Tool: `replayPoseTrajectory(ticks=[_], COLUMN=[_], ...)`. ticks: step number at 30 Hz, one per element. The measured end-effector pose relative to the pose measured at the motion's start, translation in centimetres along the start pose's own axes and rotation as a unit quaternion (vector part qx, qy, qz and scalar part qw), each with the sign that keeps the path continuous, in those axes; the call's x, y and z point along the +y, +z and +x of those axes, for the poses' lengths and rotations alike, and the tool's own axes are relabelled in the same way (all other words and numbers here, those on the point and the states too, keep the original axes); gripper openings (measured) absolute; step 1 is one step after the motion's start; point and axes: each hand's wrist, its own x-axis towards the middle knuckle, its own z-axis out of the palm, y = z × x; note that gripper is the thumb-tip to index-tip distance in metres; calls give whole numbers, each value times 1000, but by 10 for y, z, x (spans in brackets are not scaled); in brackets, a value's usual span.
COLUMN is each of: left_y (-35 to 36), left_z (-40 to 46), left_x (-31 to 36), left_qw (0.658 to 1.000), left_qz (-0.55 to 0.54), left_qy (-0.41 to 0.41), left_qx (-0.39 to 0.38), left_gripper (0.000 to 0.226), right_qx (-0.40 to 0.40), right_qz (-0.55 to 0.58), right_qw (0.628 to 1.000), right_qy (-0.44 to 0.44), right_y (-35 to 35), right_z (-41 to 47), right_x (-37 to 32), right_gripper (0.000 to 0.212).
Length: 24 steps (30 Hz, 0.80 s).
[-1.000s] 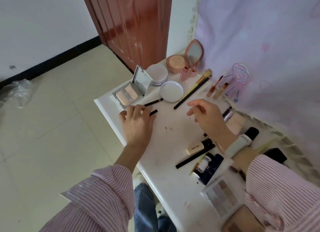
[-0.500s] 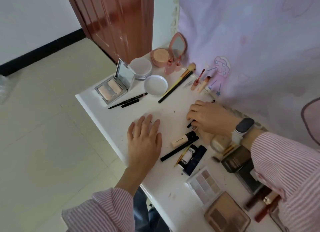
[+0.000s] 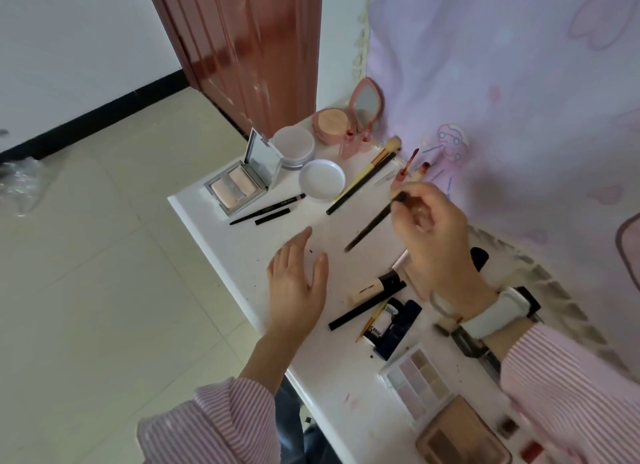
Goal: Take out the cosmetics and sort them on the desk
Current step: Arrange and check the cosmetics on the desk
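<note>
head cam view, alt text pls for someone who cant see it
Over a white desk strewn with cosmetics, the right hand lifts a thin dark makeup brush while the left hand hovers open and empty. Near the far edge sit an open mirrored powder compact, two black pencils and a round white lid.

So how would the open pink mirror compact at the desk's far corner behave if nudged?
The pink mirror compact would probably tip or snap shut: its lid stands upright. It looks like light plastic, so likely slides easily on the smooth white desk. The mirror may be fragile.
</note>
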Motion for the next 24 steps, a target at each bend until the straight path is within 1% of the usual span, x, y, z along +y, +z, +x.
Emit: replayPoseTrajectory(ticks=[1, 2, 3, 4, 6, 8, 9, 11, 16, 19, 21, 22, 23, 24], left_y=[-3, -6, -9, -12, -12, -12, -13, -16, -21, -28, -35, -38, -42, -46], left_z=[0, 0, -1, -1, -1, -3, -4, -8, -12, -10, -7, -7, -8, -8], left_x=[7, 13, 19, 24, 26, 23, 20, 18, 9, 2, -7, -12, -17, -22], left_qw=[999, 996, 991, 988, 987, 982, 982, 984, 989, 987, 985, 985, 987, 990], left_qz=[-48, -82, -107, -103, -5, 85, 97, 93, 85, 90, 104, 101, 89, 75], left_qy=[-1, 8, 22, 39, 88, 115, 119, 115, 83, 54, 1, -28, -49, -65], left_qx=[-19, -43, -75, -108, -135, -122, -107, -95, -86, -117, -140, -138, -122, -99], left_gripper=[52, 52, 47, 39, 27, 24, 23, 19, 19, 27, 38, 39, 34, 25], right_qx=[16, 26, 24, 10, -32, -66, -79, -99, -125, -137, -104, -77, -56, -52], right_qz=[96, 161, 193, 198, 179, 166, 157, 131, 90, 98, 117, 126, 129, 123], right_qw=[989, 967, 947, 938, 935, 936, 935, 939, 943, 938, 933, 929, 924, 919], right_qy=[111, 198, 255, 286, 303, 304, 307, 303, 294, 303, 323, 338, 355, 370], right_y=[3, 5, 6, 8, 11, 13, 13, 12, 17, 20, 22, 24, 26, 31], right_z=[-3, -5, -9, -13, -23, -30, -32, -34, -38, -35, -26, -19, -12, -6], right_x=[-3, -5, -5, -5, -5, -4, -5, -4, 1, 2, 7, 11, 15, 18], right_gripper=[9, 14, 17, 19, 21, 19, 16, 9, 13, 12, 10, 11, 11, 12])
